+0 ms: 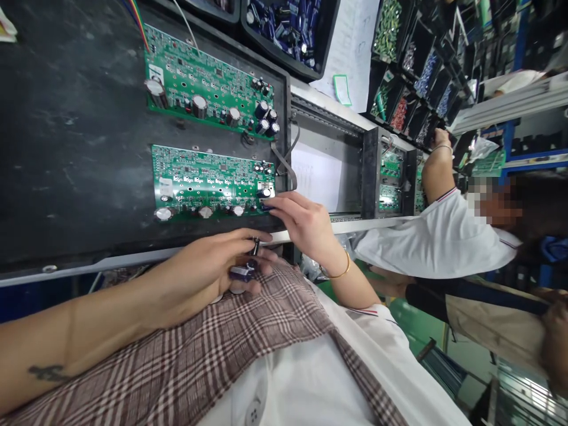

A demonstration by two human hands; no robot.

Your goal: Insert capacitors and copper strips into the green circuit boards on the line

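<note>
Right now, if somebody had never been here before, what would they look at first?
Probably the two green circuit boards on the black tray, with the person's right hand at the nearer board's right end. Next, perhaps, the dark blue parts in the left hand, just below that board. Then maybe the heap of blue parts at the top and the little red parts at the upper right.

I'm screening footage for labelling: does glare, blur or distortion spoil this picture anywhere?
Head view, centre: glare whitens patches of the lower circuit board, while the right hand looks fairly sharp; head view, right side: the co-worker appears tipped sideways, probably wide-lens distortion, and pixelated squares hide part of that person.
</note>
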